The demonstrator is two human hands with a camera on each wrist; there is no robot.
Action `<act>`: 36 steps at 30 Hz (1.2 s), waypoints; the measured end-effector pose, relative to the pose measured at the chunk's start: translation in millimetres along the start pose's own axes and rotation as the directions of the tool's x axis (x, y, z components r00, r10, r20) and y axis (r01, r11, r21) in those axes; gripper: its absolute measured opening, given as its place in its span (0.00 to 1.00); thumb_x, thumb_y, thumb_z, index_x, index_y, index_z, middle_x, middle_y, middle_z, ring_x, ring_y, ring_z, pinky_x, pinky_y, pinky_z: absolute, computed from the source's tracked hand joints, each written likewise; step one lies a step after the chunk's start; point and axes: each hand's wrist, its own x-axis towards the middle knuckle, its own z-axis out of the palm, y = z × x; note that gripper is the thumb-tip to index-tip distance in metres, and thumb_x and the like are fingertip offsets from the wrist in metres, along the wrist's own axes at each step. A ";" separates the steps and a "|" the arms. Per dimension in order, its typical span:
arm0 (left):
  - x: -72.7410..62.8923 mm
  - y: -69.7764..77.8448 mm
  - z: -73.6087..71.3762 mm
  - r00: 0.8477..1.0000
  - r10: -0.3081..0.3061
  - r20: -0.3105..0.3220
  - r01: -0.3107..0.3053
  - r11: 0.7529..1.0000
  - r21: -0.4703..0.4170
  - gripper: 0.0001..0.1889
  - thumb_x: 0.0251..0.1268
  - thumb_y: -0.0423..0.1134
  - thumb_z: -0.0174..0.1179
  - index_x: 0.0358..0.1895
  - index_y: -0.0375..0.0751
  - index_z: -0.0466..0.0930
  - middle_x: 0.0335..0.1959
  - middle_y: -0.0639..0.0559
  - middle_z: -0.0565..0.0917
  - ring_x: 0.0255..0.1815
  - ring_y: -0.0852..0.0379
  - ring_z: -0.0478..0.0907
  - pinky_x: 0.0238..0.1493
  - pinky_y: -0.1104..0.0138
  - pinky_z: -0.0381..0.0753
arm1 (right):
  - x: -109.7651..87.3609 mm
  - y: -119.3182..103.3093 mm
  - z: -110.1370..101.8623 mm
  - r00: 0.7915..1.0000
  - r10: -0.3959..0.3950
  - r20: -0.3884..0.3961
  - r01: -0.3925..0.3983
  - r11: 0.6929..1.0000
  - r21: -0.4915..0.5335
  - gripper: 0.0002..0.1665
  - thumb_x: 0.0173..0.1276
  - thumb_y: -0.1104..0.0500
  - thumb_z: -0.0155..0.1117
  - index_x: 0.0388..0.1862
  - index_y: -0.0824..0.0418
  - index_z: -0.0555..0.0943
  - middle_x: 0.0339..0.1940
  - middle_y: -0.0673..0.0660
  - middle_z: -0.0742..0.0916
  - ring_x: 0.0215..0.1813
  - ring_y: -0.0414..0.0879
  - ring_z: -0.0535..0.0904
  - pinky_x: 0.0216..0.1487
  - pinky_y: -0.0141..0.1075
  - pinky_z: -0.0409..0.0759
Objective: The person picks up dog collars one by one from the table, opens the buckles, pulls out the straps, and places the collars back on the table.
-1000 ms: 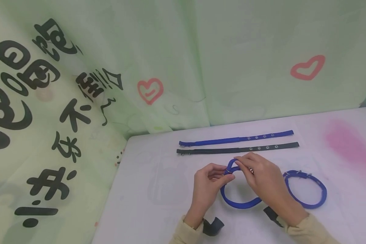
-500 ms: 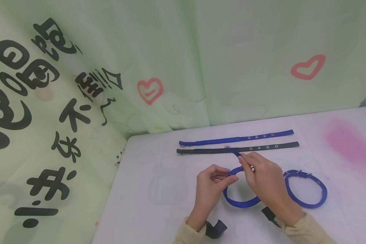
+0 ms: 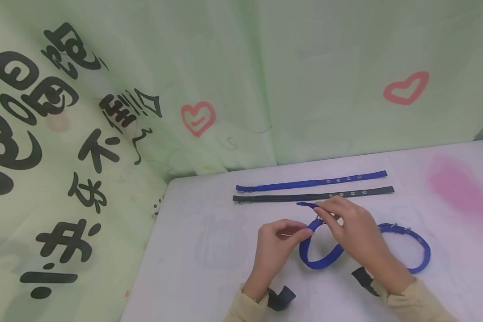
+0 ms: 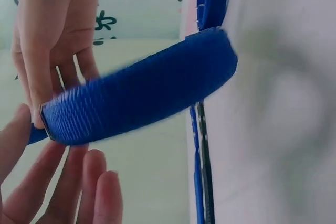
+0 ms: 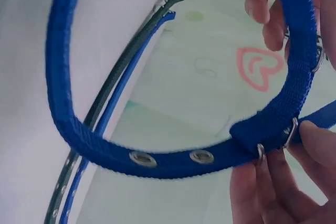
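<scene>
A blue collar (image 3: 319, 264), bent into a ring, is held up between both hands above the table. My left hand (image 3: 275, 246) pinches its band at the ring's left side. At the top, beside the metal buckle (image 5: 291, 132), my right hand (image 3: 352, 232) pinches the strap, and its tip (image 3: 304, 204) sticks out leftward past the fingers. The right wrist view shows metal eyelets (image 5: 202, 156) along the band and a D-ring (image 5: 261, 152) near the buckle. In the head view the right hand covers part of the ring.
Behind the hands lie a flat blue collar (image 3: 290, 184) and a flat black collar (image 3: 281, 198), side by side. Another blue collar (image 3: 424, 257), closed into a ring, rests on the white table (image 3: 185, 250) at right, partly behind the right hand. A printed green curtain (image 3: 306, 89) backs the table.
The strap's small upper loop has opened out, and its tip now points left beyond the right fingers. The held ring has turned and shifted slightly right.
</scene>
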 end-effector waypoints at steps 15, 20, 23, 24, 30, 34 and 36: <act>11.1 5.8 -1.7 0.982 -0.136 0.128 0.149 0.985 -0.092 0.13 0.61 0.48 0.70 0.44 0.47 0.88 0.38 0.57 0.89 0.36 0.65 0.84 0.40 0.71 0.85 | -0.7 0.2 -4.2 0.995 -0.019 0.095 0.013 0.998 0.064 0.09 0.67 0.63 0.68 0.45 0.58 0.88 0.43 0.52 0.89 0.42 0.46 0.85 0.38 0.41 0.86; 10.7 4.2 -0.8 0.959 -0.207 0.193 0.239 0.958 -0.161 0.12 0.62 0.45 0.70 0.43 0.43 0.88 0.35 0.51 0.90 0.36 0.60 0.87 0.39 0.66 0.87 | -1.0 -1.2 -4.0 0.993 -0.028 0.115 0.018 0.996 0.083 0.09 0.65 0.65 0.69 0.45 0.60 0.87 0.43 0.53 0.89 0.46 0.50 0.86 0.45 0.48 0.86; 11.4 1.9 -1.0 0.948 -0.225 0.223 0.270 0.943 -0.195 0.11 0.62 0.42 0.69 0.44 0.40 0.88 0.35 0.48 0.90 0.37 0.57 0.88 0.40 0.63 0.88 | -1.9 0.3 -2.1 0.993 -0.048 0.112 0.038 0.996 0.082 0.10 0.64 0.66 0.70 0.44 0.58 0.87 0.41 0.49 0.88 0.43 0.46 0.85 0.44 0.46 0.87; 11.8 1.5 -1.0 0.946 -0.230 0.228 0.277 0.939 -0.202 0.11 0.62 0.41 0.69 0.44 0.39 0.88 0.35 0.48 0.90 0.37 0.56 0.88 0.40 0.63 0.88 | -2.3 0.7 -1.5 0.993 -0.055 0.107 0.046 0.996 0.082 0.10 0.64 0.66 0.70 0.44 0.58 0.87 0.40 0.48 0.88 0.42 0.44 0.85 0.43 0.45 0.87; 12.0 2.2 0.7 0.925 -0.280 0.255 0.338 0.915 -0.219 0.12 0.61 0.39 0.70 0.45 0.38 0.88 0.36 0.47 0.90 0.37 0.53 0.88 0.39 0.60 0.89 | -2.3 1.8 -0.9 0.992 -0.084 0.092 0.076 0.993 0.087 0.11 0.62 0.68 0.70 0.43 0.58 0.87 0.38 0.47 0.87 0.40 0.43 0.84 0.43 0.43 0.87; 10.8 2.8 2.4 0.910 -0.306 0.281 0.378 0.891 -0.253 0.12 0.60 0.39 0.70 0.45 0.37 0.87 0.36 0.45 0.90 0.37 0.51 0.89 0.40 0.59 0.89 | -1.8 2.0 0.0 0.992 -0.099 0.084 0.092 0.992 0.081 0.11 0.62 0.69 0.70 0.42 0.59 0.87 0.37 0.46 0.87 0.39 0.40 0.83 0.41 0.40 0.87; 10.2 2.9 3.5 0.907 -0.311 0.282 0.386 0.884 -0.266 0.12 0.60 0.38 0.71 0.45 0.36 0.87 0.36 0.44 0.90 0.38 0.51 0.89 0.40 0.59 0.88 | -1.9 2.0 0.0 0.991 -0.098 0.086 0.091 0.993 0.077 0.11 0.61 0.69 0.70 0.42 0.58 0.87 0.38 0.46 0.87 0.39 0.41 0.83 0.41 0.42 0.87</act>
